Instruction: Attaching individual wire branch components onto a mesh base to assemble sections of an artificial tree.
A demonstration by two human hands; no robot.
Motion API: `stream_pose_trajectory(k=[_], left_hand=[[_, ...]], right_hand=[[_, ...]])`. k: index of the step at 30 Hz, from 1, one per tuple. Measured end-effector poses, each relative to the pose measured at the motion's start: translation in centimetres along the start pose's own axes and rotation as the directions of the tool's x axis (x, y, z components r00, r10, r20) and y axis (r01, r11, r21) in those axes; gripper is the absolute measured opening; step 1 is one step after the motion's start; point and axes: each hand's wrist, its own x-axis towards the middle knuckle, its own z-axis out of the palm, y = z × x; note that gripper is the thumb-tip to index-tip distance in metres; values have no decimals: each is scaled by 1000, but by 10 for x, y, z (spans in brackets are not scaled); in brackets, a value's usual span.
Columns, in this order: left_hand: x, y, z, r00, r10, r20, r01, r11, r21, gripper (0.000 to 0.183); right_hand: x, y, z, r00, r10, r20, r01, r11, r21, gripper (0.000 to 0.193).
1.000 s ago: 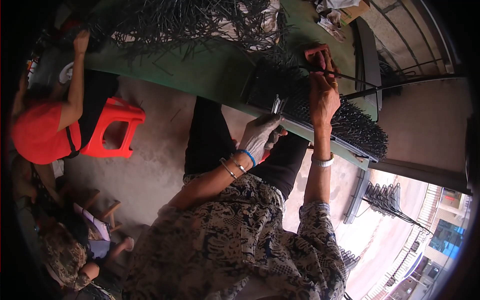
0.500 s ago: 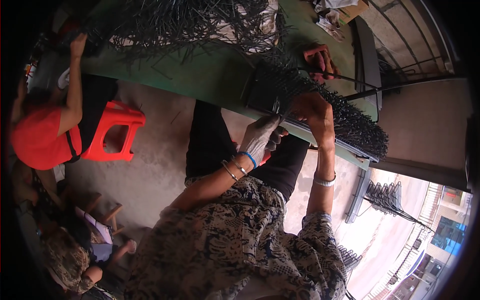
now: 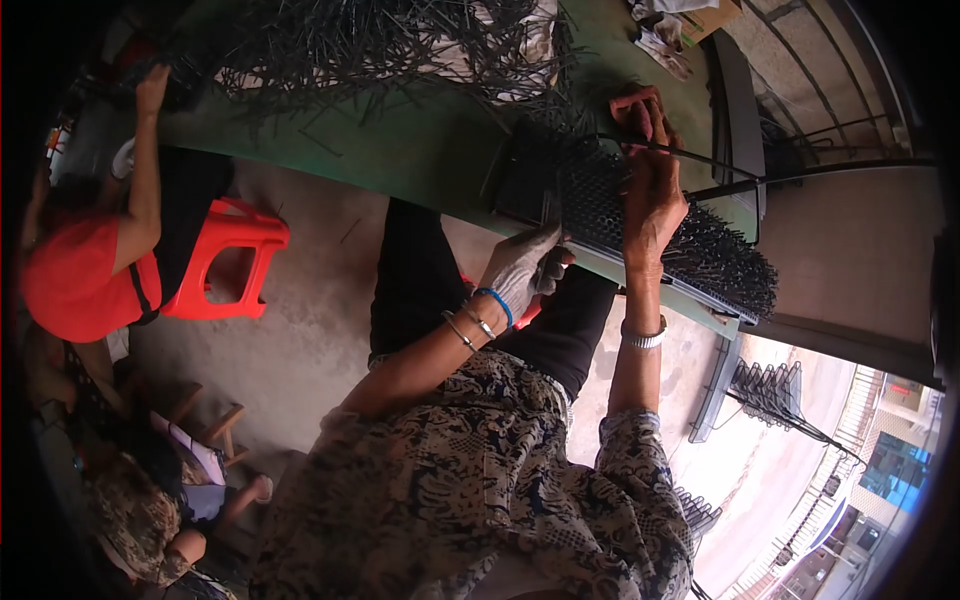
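At a green worktop (image 3: 400,140), the gloved left hand (image 3: 525,270) grips the edge of a black pin-studded tray (image 3: 640,210) while the right hand (image 3: 652,185) pinches a thin black rod (image 3: 700,158).

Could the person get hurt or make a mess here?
Maybe. The right hand works right over a black rack packed with thin upright spikes, so a slip could prick the bare fingers. That rack sits at the edge of the green table, steadied only by the gloved left hand, so it might tip toward the lap. The loose pile of black sticks could also slide off the table.
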Motion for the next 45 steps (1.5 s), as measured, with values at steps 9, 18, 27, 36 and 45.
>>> stream_pose_trajectory(k=[9, 18, 27, 36, 45], left_hand=[[-9, 4, -2, 998, 48, 43, -55, 982, 179, 17], [-16, 3, -4, 999, -17, 47, 10, 987, 157, 15], [-20, 2, 2, 998, -25, 55, 14, 982, 189, 16], [-24, 4, 3, 997, -12, 74, -1, 986, 170, 19], [-22, 2, 6, 988, 10, 153, -59, 944, 324, 17]], right_hand=[[7, -5, -2, 994, 31, 109, -18, 992, -124, 8], [13, -3, -1, 945, -178, 274, 250, 933, -259, 9], [15, 6, -4, 941, -113, 318, 214, 928, -306, 13], [10, -14, -7, 963, -105, 247, 196, 904, -379, 22], [-5, -8, -30, 694, 271, 667, -539, 810, 232, 16]])
